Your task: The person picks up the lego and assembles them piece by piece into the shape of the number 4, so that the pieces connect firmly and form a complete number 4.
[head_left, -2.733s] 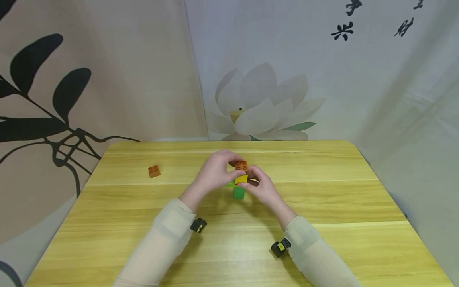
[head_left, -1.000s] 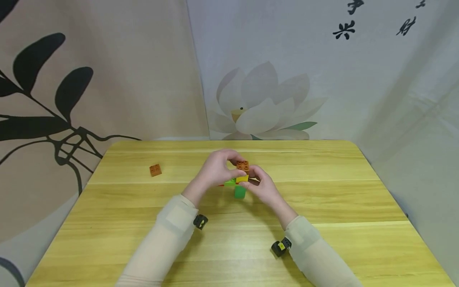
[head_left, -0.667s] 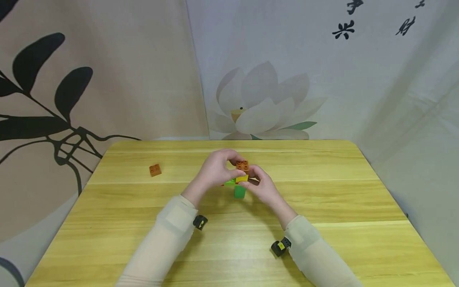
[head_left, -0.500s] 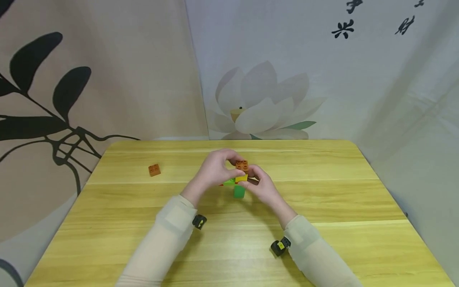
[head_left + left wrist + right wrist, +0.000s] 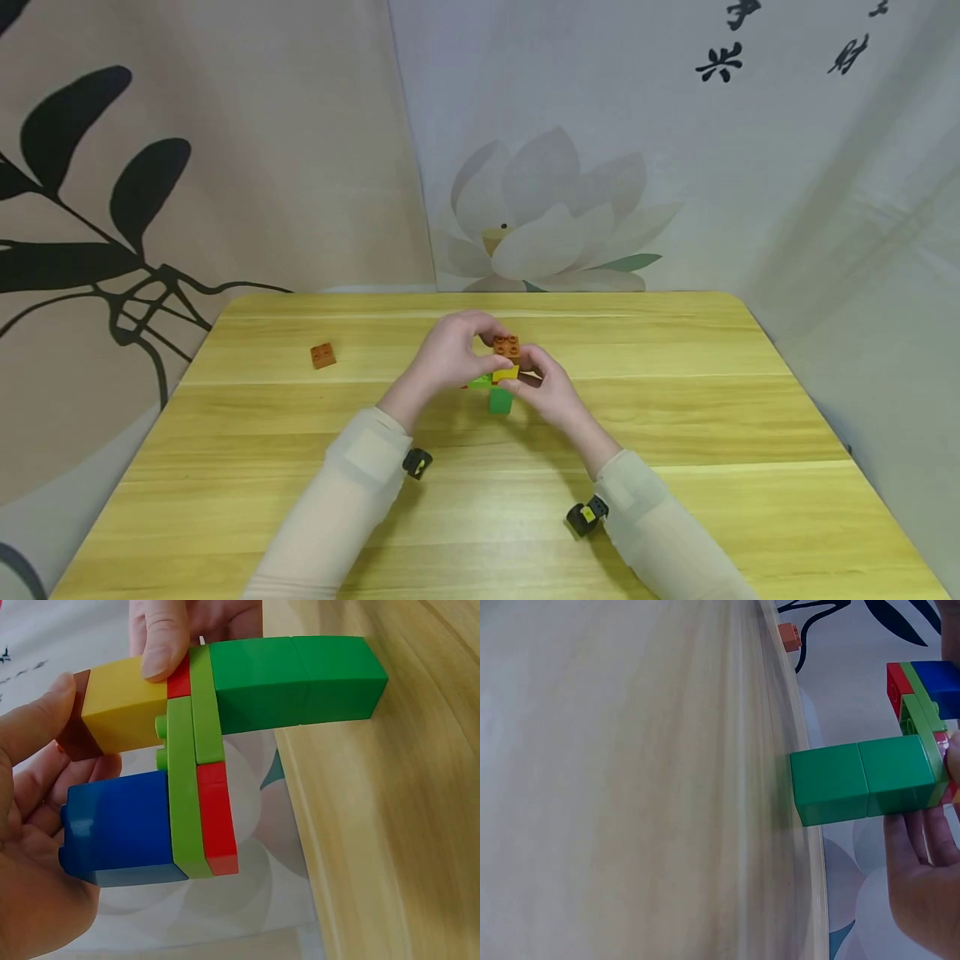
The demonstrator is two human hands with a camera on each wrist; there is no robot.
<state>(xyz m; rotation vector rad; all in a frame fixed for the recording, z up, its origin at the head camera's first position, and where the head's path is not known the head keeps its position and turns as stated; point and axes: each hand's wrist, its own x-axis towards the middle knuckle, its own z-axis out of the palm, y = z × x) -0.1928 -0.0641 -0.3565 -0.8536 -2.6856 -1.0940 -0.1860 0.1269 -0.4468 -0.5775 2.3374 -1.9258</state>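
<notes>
A stack of toy building bricks stands between both hands at the table's middle. Its top is a brown brick (image 5: 506, 346) over a yellow brick (image 5: 124, 686). Under a thin red layer come light green plates (image 5: 184, 780), then two dark green bricks (image 5: 862, 780) at the bottom. A blue brick (image 5: 120, 829) sits on the light green arm, with a red piece (image 5: 217, 817) below that arm. My left hand (image 5: 450, 350) pinches the brown brick between thumb and fingers. My right hand (image 5: 553, 393) grips the stack lower, its thumb over the yellow brick's edge by the red layer.
A loose brown brick (image 5: 323, 356) lies at the table's back left. The wooden table (image 5: 675, 400) ends at a back edge close behind the hands. A printed cloth (image 5: 315, 167) hangs beyond it.
Both hands keep their hold on the bricks in nearly the same spot. Slightly more of the light green and red pieces shows beside my left hand than in the earliest frame.
</notes>
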